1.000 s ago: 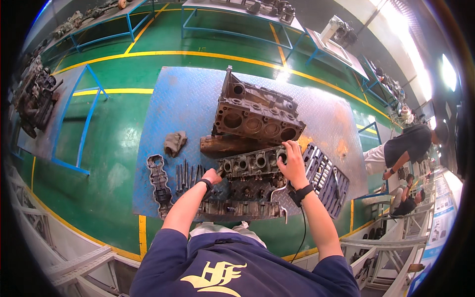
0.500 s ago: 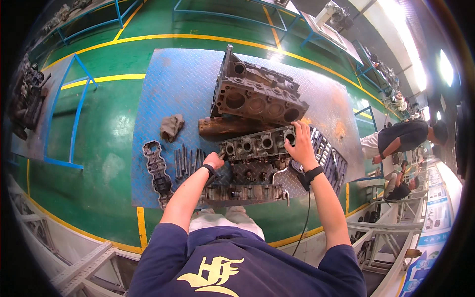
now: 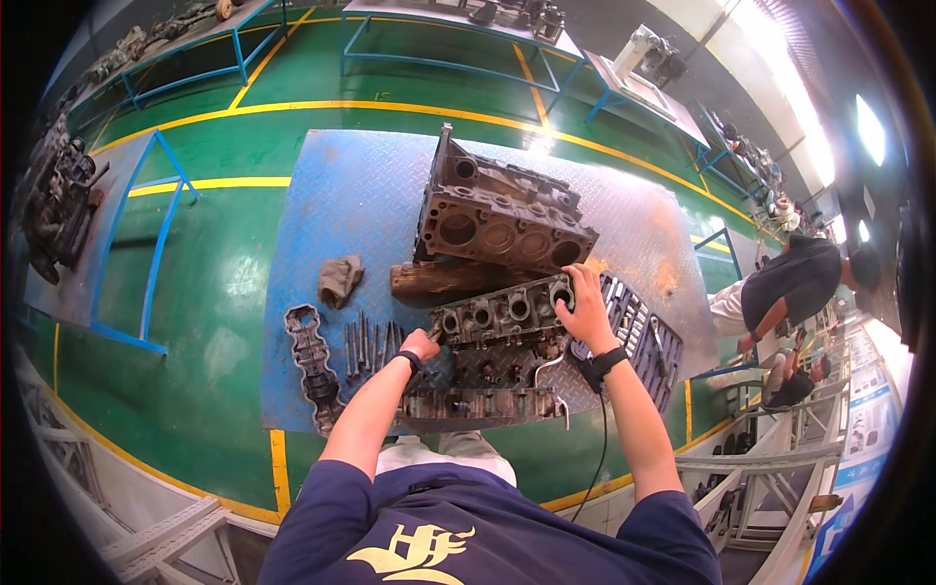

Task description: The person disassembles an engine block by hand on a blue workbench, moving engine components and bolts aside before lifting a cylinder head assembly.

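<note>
A grey cylinder head [image 3: 497,317] with a row of round ports lies on a blue checker plate [image 3: 341,205], just in front of me. My left hand [image 3: 421,345] grips its left end. My right hand [image 3: 583,304] holds its right end, fingers curled over the edge. Behind it a rusty brown engine block [image 3: 502,219] rests tilted on a wooden beam [image 3: 444,278]. A flat metal cover [image 3: 478,405] lies nearest me, below the cylinder head.
A row of long bolts [image 3: 366,341], a grey gasket-like part [image 3: 310,356] and a crumpled rag [image 3: 339,278] lie left. An open socket set case [image 3: 648,336] lies right. Blue railings [image 3: 146,253] stand left. Other people [image 3: 795,283] crouch at the right edge.
The view has tilted and closed in on the cylinder head. My right hand has slid from the top of its right end down onto the edge; my left hand stays at the left end.
</note>
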`<state>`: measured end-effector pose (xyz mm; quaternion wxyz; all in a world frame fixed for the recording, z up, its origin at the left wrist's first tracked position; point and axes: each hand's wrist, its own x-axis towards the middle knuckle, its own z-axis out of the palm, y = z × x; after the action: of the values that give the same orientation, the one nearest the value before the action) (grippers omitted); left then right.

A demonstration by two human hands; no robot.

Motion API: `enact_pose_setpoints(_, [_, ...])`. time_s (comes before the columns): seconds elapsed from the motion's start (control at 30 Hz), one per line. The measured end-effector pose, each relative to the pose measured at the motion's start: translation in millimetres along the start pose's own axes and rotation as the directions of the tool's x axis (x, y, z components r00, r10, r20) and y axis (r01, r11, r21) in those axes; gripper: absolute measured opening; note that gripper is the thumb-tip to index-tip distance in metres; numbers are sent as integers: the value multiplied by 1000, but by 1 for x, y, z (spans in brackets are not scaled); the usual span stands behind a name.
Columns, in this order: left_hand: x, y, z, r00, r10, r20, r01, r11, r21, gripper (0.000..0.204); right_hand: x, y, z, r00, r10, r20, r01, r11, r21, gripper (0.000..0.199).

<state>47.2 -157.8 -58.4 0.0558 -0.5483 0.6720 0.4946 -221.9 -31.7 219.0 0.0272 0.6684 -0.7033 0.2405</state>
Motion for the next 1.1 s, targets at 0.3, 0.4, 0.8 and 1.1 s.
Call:
enact_pose_setpoints(0.3, [5,-8,-3,998,-38,55,39,999,-16,42,5,-10,3,999,20,-32,-20,1000,-21,51])
enact_pose_setpoints(0.4, [0,-1,-2,999,-27,22,26,1000,16,46,2,-8,1,999,36,-25,-36,999,-2,51])
enact_pose_setpoints(0.8, [12,-11,4,1000,6,-4,-6,1000,-23,49,1,-8,0,999,28,-32,-29,999,-24,54])
enact_pose_setpoints(1.1, [5,-6,0,1000,-28,7,28,999,-19,36,1,-9,3,999,36,-33,-36,999,-23,54])
